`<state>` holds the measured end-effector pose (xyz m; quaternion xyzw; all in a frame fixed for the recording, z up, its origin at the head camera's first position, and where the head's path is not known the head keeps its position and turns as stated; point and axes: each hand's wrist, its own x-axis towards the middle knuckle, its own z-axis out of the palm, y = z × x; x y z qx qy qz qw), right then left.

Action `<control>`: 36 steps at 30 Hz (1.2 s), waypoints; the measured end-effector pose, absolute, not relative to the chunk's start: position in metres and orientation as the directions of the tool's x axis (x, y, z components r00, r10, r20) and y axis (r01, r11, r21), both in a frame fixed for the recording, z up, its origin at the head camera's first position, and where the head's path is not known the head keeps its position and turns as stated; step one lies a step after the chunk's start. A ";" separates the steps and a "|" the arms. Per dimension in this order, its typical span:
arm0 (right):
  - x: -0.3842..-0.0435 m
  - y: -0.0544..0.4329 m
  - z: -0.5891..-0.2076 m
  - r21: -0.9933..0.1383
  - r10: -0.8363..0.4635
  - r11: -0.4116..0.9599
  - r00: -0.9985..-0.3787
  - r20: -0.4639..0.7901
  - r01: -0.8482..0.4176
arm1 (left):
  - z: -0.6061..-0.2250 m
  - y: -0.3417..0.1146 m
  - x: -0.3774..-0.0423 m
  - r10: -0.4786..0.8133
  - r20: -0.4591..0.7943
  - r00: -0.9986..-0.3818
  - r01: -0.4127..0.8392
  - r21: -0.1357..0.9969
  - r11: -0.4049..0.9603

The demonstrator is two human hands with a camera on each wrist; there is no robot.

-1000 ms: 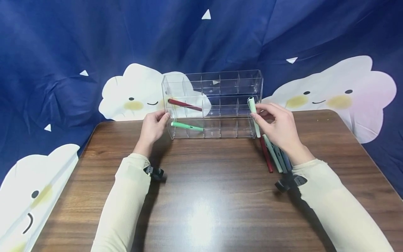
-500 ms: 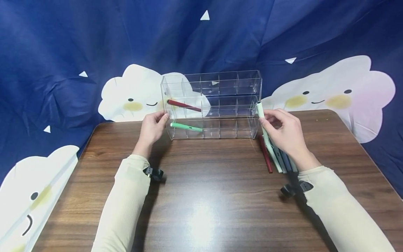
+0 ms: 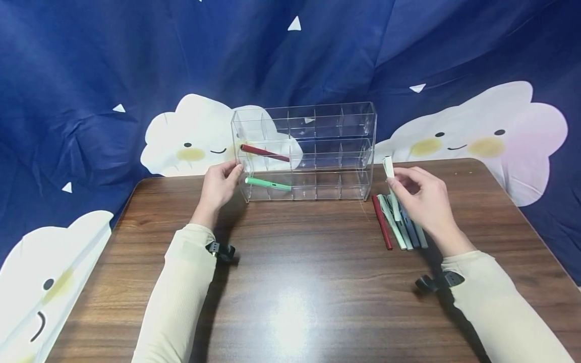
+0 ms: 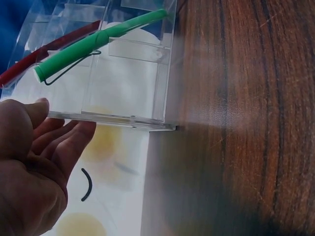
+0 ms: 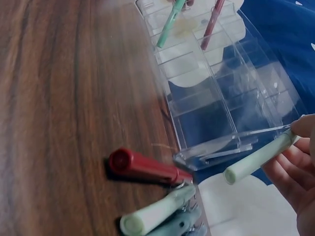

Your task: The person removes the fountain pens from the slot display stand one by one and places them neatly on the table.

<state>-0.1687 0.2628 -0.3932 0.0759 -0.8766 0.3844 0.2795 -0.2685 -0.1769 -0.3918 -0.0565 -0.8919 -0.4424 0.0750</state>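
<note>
A clear acrylic pen organizer (image 3: 304,195) with three tiers of compartments stands at the back of the table. My left hand (image 3: 219,186) pinches its left side panel between thumb and fingers. Across the middle tier's left side lies a dark red pen (image 3: 265,153); a bright green pen (image 3: 268,184) lies across the lower tier. My right hand (image 3: 424,201) pinches a pale green pen (image 5: 258,160), raised and tilted, beyond the organizer's right end. Beneath it on the table lies a row of pens: a red pen (image 3: 382,222), another pale green pen (image 5: 157,211) and several grey-blue pens (image 3: 410,234).
The brown wooden table (image 3: 290,282) reaches back to a blue curtain (image 3: 290,50) printed with white clouds. The organizer stands close in front of that curtain. A small black camera is worn on each wrist.
My right hand has moved right and toward me with the pale green pen, from the organizer's right edge to above the row of pens. My left hand keeps its grip on the organizer.
</note>
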 end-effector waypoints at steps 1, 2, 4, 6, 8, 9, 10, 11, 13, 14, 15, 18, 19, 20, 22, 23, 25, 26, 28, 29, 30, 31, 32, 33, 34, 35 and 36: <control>-0.168 0.265 -0.394 -0.632 0.087 0.699 -0.837 0.540 -0.335 | -0.392 -0.177 -0.268 0.034 0.183 -0.982 0.167 0.782 0.601; -0.166 0.267 -0.395 -0.633 0.094 0.705 -0.843 0.529 -0.319 | -0.392 -0.177 -0.268 0.035 0.183 -0.983 0.167 0.783 0.600; -0.164 0.272 -0.397 -0.632 0.105 0.718 -0.853 0.511 -0.291 | -0.392 -0.177 -0.268 0.035 0.183 -0.982 0.167 0.782 0.601; -0.163 0.276 -0.399 -0.634 0.119 0.727 -0.861 0.494 -0.263 | -0.391 -0.177 -0.267 0.034 0.183 -0.982 0.167 0.778 0.606; -0.161 0.280 -0.402 -0.637 0.135 0.733 -0.866 0.481 -0.240 | -0.391 -0.176 -0.267 0.033 0.184 -0.982 0.165 0.771 0.615; -0.160 0.282 -0.404 -0.639 0.143 0.734 -0.867 0.477 -0.231 | -0.390 -0.176 -0.267 0.032 0.185 -0.982 0.165 0.768 0.619; -0.159 0.284 -0.405 -0.641 0.150 0.735 -0.868 0.472 -0.222 | -0.390 -0.176 -0.266 0.031 0.186 -0.982 0.164 0.766 0.621; -0.158 0.286 -0.407 -0.645 0.160 0.735 -0.870 0.467 -0.211 | -0.390 -0.176 -0.267 0.027 0.187 -0.982 0.163 0.766 0.622; -0.157 0.290 -0.410 -0.649 0.174 0.736 -0.873 0.457 -0.193 | -0.390 -0.176 -0.267 0.024 0.187 -0.982 0.161 0.766 0.622; -0.156 0.292 -0.412 -0.650 0.180 0.738 -0.874 0.451 -0.184 | -0.390 -0.176 -0.267 0.023 0.187 -0.982 0.160 0.768 0.621; -0.156 0.294 -0.413 -0.650 0.184 0.739 -0.875 0.447 -0.176 | -0.390 -0.176 -0.266 0.022 0.184 -0.983 0.158 0.768 0.620; -0.154 0.299 -0.417 -0.652 0.193 0.741 -0.880 0.433 -0.158 | -0.390 -0.176 -0.266 0.025 0.177 -0.984 0.154 0.770 0.619; -0.153 0.300 -0.418 -0.654 0.196 0.741 -0.883 0.427 -0.152 | -0.390 -0.176 -0.266 0.026 0.175 -0.984 0.154 0.770 0.620; -0.152 0.302 -0.418 -0.655 0.197 0.741 -0.884 0.424 -0.149 | -0.390 -0.176 -0.266 0.027 0.173 -0.984 0.152 0.769 0.621; -0.151 0.305 -0.419 -0.654 0.199 0.744 -0.887 0.416 -0.140 | -0.389 -0.176 -0.266 0.027 0.174 -0.984 0.153 0.766 0.624; -0.150 0.307 -0.420 -0.652 0.196 0.746 -0.891 0.410 -0.136 | -0.389 -0.176 -0.266 0.027 0.176 -0.984 0.154 0.765 0.625; -0.149 0.310 -0.420 -0.651 0.191 0.749 -0.899 0.394 -0.126 | -0.389 -0.176 -0.267 0.027 0.180 -0.983 0.157 0.763 0.627; -0.148 0.312 -0.420 -0.647 0.186 0.753 -0.904 0.385 -0.120 | -0.390 -0.176 -0.267 0.028 0.182 -0.983 0.158 0.761 0.629; -0.147 0.315 -0.421 -0.640 0.177 0.761 -0.915 0.362 -0.106 | -0.390 -0.176 -0.267 0.029 0.184 -0.982 0.161 0.760 0.629; -0.146 0.317 -0.421 -0.638 0.172 0.764 -0.921 0.349 -0.099 | -0.390 -0.176 -0.267 0.029 0.183 -0.983 0.161 0.762 0.627; -0.144 0.318 -0.421 -0.635 0.169 0.767 -0.926 0.337 -0.091 | -0.389 -0.176 -0.267 0.029 0.182 -0.983 0.160 0.763 0.627; -0.143 0.319 -0.421 -0.631 0.166 0.771 -0.931 0.326 -0.083 | -0.389 -0.176 -0.267 0.029 0.180 -0.983 0.158 0.763 0.626; -0.142 0.321 -0.422 -0.627 0.165 0.775 -0.935 0.314 -0.074 | -0.389 -0.176 -0.266 0.028 0.176 -0.984 0.155 0.765 0.625; -0.141 0.322 -0.422 -0.624 0.165 0.779 -0.938 0.304 -0.065 | -0.388 -0.176 -0.266 0.028 0.172 -0.985 0.151 0.768 0.623; -0.140 0.324 -0.422 -0.620 0.166 0.782 -0.940 0.297 -0.058 | -0.388 -0.175 -0.266 0.028 0.166 -0.986 0.147 0.768 0.623; -0.140 0.325 -0.423 -0.616 0.169 0.787 -0.943 0.288 -0.047 | -0.387 -0.175 -0.266 0.028 0.162 -0.986 0.144 0.769 0.623; -0.139 0.327 -0.423 -0.609 0.172 0.792 -0.944 0.283 -0.038 | -0.387 -0.175 -0.266 0.028 0.160 -0.987 0.142 0.770 0.623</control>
